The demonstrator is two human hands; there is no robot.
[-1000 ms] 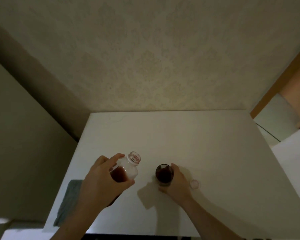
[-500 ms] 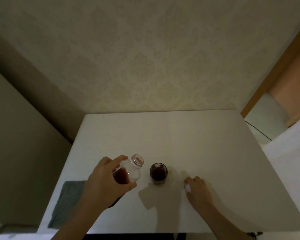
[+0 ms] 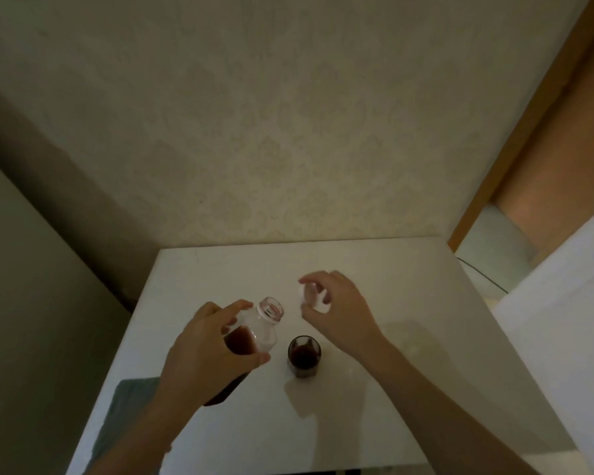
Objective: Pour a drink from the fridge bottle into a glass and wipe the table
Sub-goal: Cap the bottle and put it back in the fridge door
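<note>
My left hand (image 3: 206, 354) grips a clear plastic bottle (image 3: 259, 332) with dark red drink in its lower part; its mouth is open and it leans toward the right. My right hand (image 3: 336, 313) is raised above the table, pinching the white bottle cap (image 3: 311, 296) between its fingertips, just right of the bottle mouth. A small glass (image 3: 304, 356) holding dark drink stands on the white table (image 3: 391, 296), between my two hands and below the cap.
A grey-green cloth (image 3: 124, 406) lies at the table's left edge, partly hidden by my left forearm. A patterned wall stands behind the table. A wooden door frame (image 3: 528, 132) and a white surface (image 3: 563, 303) are at the right.
My right hand let go of the glass, picked the cap off the table at the right, and lifted it up beside the bottle mouth. My left hand keeps holding the bottle.
</note>
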